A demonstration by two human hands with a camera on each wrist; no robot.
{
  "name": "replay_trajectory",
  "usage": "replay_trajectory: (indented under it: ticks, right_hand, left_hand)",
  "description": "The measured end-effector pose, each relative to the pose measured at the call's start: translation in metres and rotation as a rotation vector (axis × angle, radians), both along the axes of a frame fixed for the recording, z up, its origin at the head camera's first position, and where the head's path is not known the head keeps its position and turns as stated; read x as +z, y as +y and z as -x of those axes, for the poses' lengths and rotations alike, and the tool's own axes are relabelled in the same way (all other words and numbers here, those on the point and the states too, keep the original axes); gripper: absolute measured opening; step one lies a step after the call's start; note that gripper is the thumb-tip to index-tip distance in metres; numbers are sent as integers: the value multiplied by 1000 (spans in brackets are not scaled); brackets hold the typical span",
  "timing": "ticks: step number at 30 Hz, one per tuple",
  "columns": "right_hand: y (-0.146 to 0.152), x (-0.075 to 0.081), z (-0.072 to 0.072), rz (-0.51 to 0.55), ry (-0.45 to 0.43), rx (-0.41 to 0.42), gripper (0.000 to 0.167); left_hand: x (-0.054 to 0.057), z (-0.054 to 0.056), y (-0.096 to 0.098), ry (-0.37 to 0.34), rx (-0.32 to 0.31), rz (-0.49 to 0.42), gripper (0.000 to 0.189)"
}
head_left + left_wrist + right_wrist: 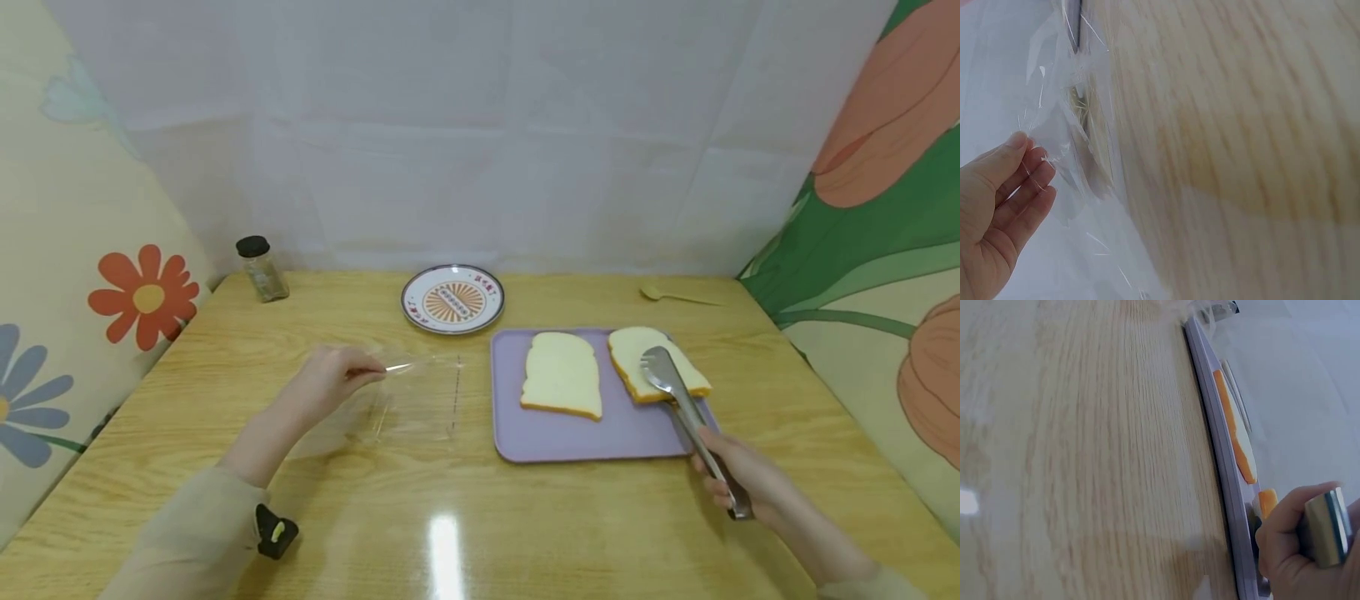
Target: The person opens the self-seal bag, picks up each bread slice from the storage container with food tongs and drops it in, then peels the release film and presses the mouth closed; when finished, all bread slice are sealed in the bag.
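Note:
My left hand (pixel 330 382) pinches the edge of a clear plastic bag (pixel 423 408) between thumb and fingers, above the left half of the table. In the left wrist view the thin film (pixel 1085 169) spreads out from the fingertips. My right hand (pixel 746 479) grips metal serving tongs (pixel 680 396). One tong arm lies over the right bread slice (pixel 637 354), the other goes beneath its near edge, and that slice sits tilted at the tray's right side. A second bread slice (pixel 561 373) lies flat on the purple tray (pixel 555 443).
A round patterned plate (pixel 453 300) stands behind the bag and tray. At the back left is a glass jar with a black lid (pixel 262 271). A small wooden spoon (pixel 678 296) lies at the back right, near the white backdrop (pixel 465 142).

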State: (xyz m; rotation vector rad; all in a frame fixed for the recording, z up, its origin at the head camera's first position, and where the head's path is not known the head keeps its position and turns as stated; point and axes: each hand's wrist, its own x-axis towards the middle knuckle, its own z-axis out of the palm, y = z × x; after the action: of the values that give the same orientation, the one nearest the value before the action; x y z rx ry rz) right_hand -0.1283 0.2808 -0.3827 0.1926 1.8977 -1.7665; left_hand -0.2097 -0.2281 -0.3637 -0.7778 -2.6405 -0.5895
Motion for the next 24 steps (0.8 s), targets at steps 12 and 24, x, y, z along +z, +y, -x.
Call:
replay_trajectory:
  ticks: [12,24]
  right_hand:
    - [-5,1,8,-64,-22,-58,31]
    - [9,-1,6,203,-58,-15,22]
  left_hand:
    - [-1,-1,-1,-20,1,-13,7]
    - [-1,1,-3,-26,-7,-21,7]
